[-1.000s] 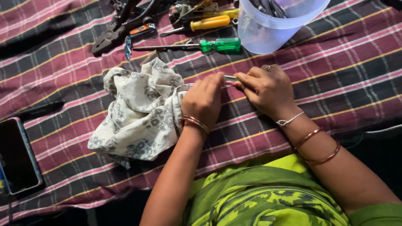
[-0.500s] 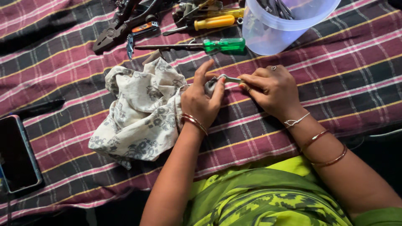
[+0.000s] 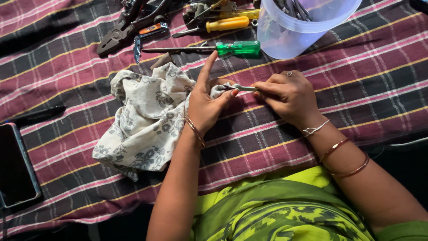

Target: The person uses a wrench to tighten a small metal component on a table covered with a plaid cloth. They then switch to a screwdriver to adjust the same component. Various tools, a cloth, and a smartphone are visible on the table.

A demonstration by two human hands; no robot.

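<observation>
Hands (image 3: 205,105) (image 3: 287,96) pinch a slim metal tool (image 3: 243,87) through soft patterned cloth (image 3: 142,118), both grips clamped.

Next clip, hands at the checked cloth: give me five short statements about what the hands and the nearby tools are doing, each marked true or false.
1. The right hand grips a small metal tool by one end. True.
2. The left hand lies flat on the phone. False: it presses a patterned rag against the tool, and the phone lies apart at the left edge.
3. The green-handled screwdriver lies on the checked cloth beyond the hands. True.
4. The clear plastic tub is tipped over and empty. False: it stands upright with metal items inside.
5. The left index finger points up, away from the rag. True.
</observation>
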